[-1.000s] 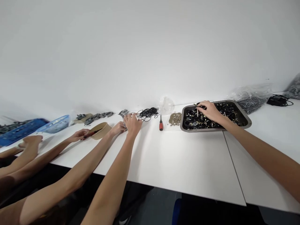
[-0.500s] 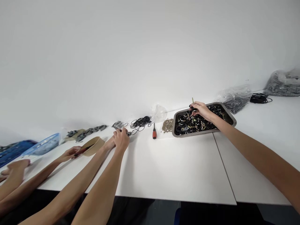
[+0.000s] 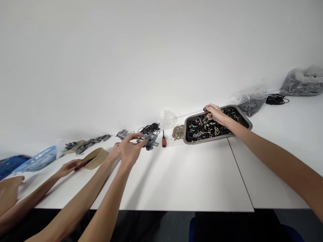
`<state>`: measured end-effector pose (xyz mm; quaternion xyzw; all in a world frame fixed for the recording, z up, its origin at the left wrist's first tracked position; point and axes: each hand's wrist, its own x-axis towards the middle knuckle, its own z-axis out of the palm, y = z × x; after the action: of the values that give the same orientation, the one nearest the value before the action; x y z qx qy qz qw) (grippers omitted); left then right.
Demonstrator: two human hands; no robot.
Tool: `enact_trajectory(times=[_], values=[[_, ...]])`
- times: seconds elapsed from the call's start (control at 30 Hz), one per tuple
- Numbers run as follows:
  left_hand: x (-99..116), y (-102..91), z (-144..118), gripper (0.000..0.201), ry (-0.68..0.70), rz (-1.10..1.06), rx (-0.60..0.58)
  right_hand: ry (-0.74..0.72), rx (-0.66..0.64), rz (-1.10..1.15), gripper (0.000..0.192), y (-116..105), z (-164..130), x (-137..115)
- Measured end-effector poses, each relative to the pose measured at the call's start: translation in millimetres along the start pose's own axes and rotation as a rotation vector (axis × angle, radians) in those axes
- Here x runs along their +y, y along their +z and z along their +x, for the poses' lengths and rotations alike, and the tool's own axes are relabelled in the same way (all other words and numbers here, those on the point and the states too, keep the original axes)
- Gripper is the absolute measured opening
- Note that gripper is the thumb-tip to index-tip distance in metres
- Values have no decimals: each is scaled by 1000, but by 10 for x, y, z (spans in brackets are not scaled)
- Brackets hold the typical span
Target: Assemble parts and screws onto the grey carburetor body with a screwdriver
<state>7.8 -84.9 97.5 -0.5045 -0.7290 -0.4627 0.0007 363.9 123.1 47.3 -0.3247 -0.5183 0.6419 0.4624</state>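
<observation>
My left hand [image 3: 130,151] grips a grey plastic fitting [image 3: 150,141] between thumb and fingers, above the white table [image 3: 186,178]. Over the back left part of a metal tray [image 3: 214,138], my right hand [image 3: 213,112] is closed on a small black part [image 3: 205,109], mostly hidden by the fingers. Many black parts and brass-coloured screws lie in the tray. An orange-handled screwdriver [image 3: 164,143] lies between my hands, beside a heap of small brass-coloured pieces [image 3: 178,132]. Another person's hand [image 3: 115,151] is partly behind my left hand.
A co-worker's hand [image 3: 69,167] holds a red-handled tool by a beige tape roll [image 3: 101,158]. Black rings [image 3: 150,128], a clear bag [image 3: 168,119] and grey parts [image 3: 92,143] line the wall. Blue baskets [image 3: 40,159] stand left; filled plastic bags [image 3: 301,84] sit right.
My left hand has come up and right, bringing the grey fitting into view. My right hand stays over the tray; the thin yellowish rod above its fingers no longer shows. The view has shifted slightly.
</observation>
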Motion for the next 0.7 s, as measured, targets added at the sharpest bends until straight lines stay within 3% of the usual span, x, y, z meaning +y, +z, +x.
enact_trajectory(times=[0.1, 0.17, 0.3, 0.5, 0.7], values=[[512, 179, -329, 34, -18, -366, -131, -13, 8, -8, 15, -3, 11, -17], [794, 361, -563, 34, -49, -534, -322, -18, 30, 5, 16, -5, 23, -24], [1138, 776, -978, 32, -134, -742, -649, -48, 77, 71, 20, -12, 39, -26], [1285, 1253, -1260, 35, -135, -893, -851, -60, 79, 54, 24, -4, 55, -30], [1103, 1429, -1173, 40, -187, -1014, -986, -107, 69, -32, 26, 28, 89, 11]])
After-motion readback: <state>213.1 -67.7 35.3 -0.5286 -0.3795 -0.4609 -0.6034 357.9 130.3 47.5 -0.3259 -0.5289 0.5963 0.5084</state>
